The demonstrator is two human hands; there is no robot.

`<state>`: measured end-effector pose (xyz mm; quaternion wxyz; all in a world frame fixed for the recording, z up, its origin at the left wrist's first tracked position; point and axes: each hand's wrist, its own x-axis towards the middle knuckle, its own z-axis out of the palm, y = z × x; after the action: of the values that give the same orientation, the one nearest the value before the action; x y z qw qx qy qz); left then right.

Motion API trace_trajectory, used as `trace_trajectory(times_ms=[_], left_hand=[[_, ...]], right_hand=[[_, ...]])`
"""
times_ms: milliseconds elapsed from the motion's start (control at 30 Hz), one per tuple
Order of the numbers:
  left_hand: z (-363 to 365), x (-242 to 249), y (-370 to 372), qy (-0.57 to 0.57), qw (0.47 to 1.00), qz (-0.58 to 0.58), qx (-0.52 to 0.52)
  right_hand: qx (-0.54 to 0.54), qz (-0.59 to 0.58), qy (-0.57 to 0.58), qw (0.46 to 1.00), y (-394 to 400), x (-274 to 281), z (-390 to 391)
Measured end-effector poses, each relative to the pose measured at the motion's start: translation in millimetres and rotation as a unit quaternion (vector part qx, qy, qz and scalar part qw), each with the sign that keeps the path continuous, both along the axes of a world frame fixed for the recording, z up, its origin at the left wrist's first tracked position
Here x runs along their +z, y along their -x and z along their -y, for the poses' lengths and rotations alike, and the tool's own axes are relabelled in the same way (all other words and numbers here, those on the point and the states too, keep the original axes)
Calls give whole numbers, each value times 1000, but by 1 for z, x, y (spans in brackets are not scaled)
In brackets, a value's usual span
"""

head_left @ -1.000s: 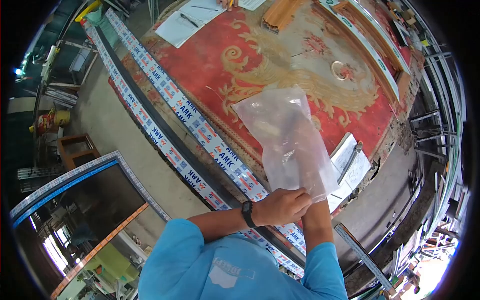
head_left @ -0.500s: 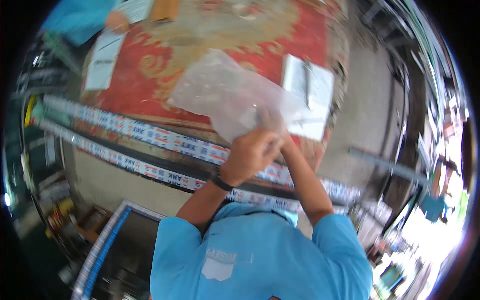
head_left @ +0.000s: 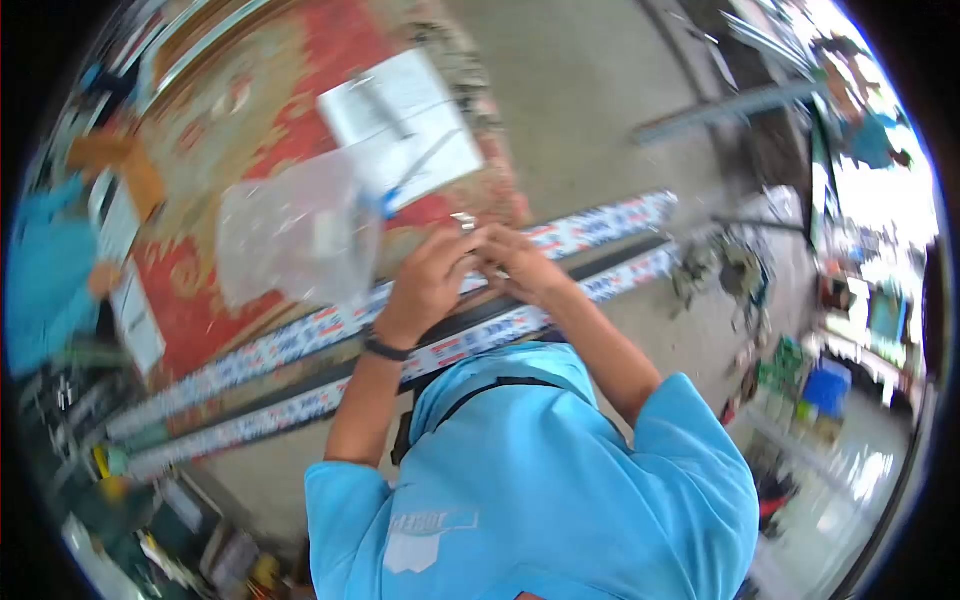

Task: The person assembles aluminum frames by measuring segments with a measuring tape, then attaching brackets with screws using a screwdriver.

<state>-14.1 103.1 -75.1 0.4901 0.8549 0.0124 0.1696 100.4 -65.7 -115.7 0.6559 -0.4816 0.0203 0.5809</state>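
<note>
My left hand (head_left: 428, 285), with a dark band on its wrist, meets my right hand (head_left: 520, 262) over the wrapped bars. Both have bent fingers pressed together. A small shiny metal piece (head_left: 463, 221) sticks out at the fingertips of my left hand. Another glint shows under the fingers of my right hand, too small to name. Just left of my hands, a clear plastic bag (head_left: 290, 235) lies on the table, touched by neither hand. Something pale is visible inside it.
Two long bars in printed wrap (head_left: 600, 228) run along the near edge of the red patterned table (head_left: 325, 40). An open notebook (head_left: 440, 150) with a pen lies behind the bag. At the left, another person's hand (head_left: 103, 280) rests by papers. A metal bar (head_left: 720, 110) juts in at right.
My hands have come out of the plastic bag, which now lies on the table. A small metal piece shows between my fingers. The view has turned to the right.
</note>
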Motion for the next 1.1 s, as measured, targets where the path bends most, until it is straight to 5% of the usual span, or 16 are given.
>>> trace_trajectory(times_ms=[133, 233, 333, 433, 500, 533, 633, 733, 867, 1100], left_hand=[[28, 7, -20, 66, 994, -74, -51], [57, -5, -32, 233, 951, -200, -48], [97, -15, -56, 334, 922, -193, -10], [147, -18, -88, 376, 907, -190, 5], [190, -14, -117, 395, 899, -192, 13], [205, -9, -132, 379, 900, -213, 2], [244, -18, -180, -59, 991, -113, -47], [265, -51, -218, -318, 944, -81, -42], [267, -87, -234, -393, 872, -284, -60], [218, -91, -270, -132, 887, -383, -220]], right_hand=[[10, 50, 3, 999, -4, 14, 42], [-46, 71, -26, 996, -4, 15, 75], [-99, 61, -20, 993, -18, 31, 114], [-161, 230, -76, 957, -32, 2, 159], [-186, 220, -18, 957, -56, 18, 199], [-184, 237, 5, 954, -71, 17, 221], [-228, 276, 86, 930, -116, 18, 289], [-296, 247, 112, 916, -157, -19, 347], [-279, 261, 145, 913, -194, -51, 389], [-171, 278, 138, 935, -216, -75, 374]])
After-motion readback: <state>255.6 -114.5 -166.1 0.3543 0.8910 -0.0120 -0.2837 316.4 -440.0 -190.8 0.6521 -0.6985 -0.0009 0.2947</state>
